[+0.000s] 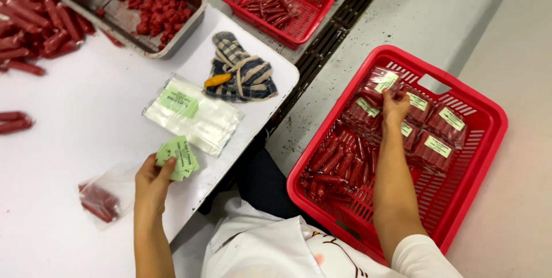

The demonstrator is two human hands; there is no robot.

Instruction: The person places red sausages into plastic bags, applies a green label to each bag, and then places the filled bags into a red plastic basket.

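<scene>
Labels (179,157) in left hand (152,183) grip, right hand (394,107) gripping packet (380,82), crate (486,134)

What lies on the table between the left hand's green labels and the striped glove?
In the head view, a stack of clear plastic bags lies between the green labels in the left hand and the striped glove.

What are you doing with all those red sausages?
A person is packing red sausages into clear bags. The left hand holds a small stack of green labels over the white table. The right hand reaches into the big red basket on the floor and touches a labelled sausage pack. More packs and loose sausages lie in that basket.
</scene>
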